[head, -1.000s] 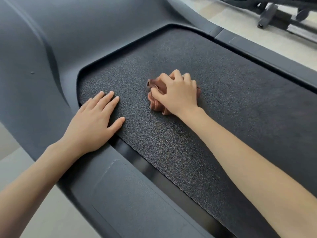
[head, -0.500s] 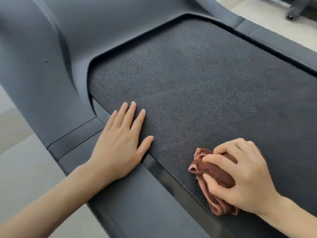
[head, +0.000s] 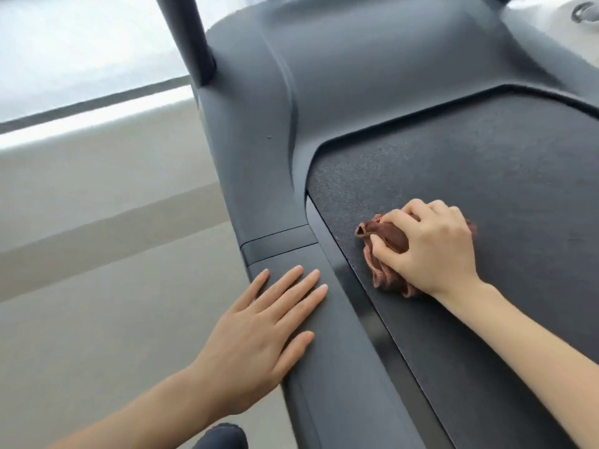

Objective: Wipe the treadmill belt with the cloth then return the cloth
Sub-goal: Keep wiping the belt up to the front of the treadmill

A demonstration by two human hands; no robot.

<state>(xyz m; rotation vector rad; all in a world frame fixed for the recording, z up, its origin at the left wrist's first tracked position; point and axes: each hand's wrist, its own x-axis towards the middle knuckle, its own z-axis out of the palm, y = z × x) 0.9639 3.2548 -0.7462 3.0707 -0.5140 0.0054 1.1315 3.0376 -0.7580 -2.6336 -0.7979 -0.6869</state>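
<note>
Cloth (head: 387, 277) is lying bunched on the belt (head: 486, 189) near its left edge, at about three o'clock in view. The right hand (head: 431, 251) is gripping it with curled fingers and pressing it down. The left hand (head: 259, 335) is resting flat, fingers straight, on the side rail (head: 327, 384) at seven o'clock from the cloth, off the belt.

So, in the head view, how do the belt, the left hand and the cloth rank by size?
1. belt
2. left hand, though it lies nearer the camera
3. cloth, bunched and partly hidden under the right hand
</note>
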